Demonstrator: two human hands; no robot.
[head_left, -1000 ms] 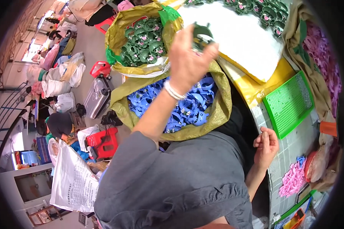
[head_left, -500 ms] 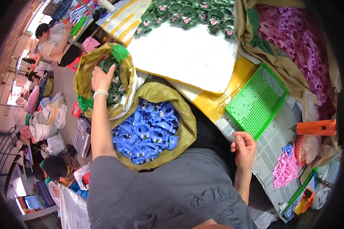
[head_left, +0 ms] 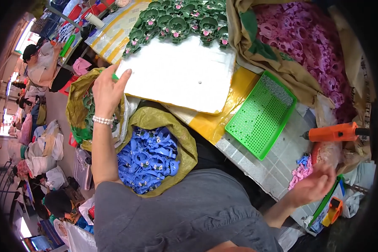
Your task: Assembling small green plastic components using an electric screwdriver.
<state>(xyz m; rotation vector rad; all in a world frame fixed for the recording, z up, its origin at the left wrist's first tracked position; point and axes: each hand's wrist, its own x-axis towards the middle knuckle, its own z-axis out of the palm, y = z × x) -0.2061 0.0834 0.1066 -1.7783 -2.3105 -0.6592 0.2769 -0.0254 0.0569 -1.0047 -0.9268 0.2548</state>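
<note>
My left hand (head_left: 108,91) is over the rim of an olive woven sack (head_left: 77,86), beside the near left edge of a white board (head_left: 176,73). Its thumb stands apart from the fingers and nothing shows in its grasp. Inside that sack are green plastic pieces (head_left: 89,107), partly hidden by my wrist. My right hand (head_left: 313,185) is at the table's right side, next to a pile of pink pieces (head_left: 300,173); motion smears its fingers. Several green cup-shaped pieces with pink flowers (head_left: 176,23) stand on the far part of the board.
A second olive sack (head_left: 185,147) holds blue pieces (head_left: 147,157). A green perforated tray (head_left: 256,122) with small grey bits lies on the table. An orange power tool (head_left: 334,132) is to its right. Purple-pink pieces (head_left: 302,46) fill a large brown sack. Another person (head_left: 44,65) sits far left.
My left hand has come up out of the green pieces toward the white board. My right hand has moved right, from beside the tray to the pink pile. The whole view has shifted.
</note>
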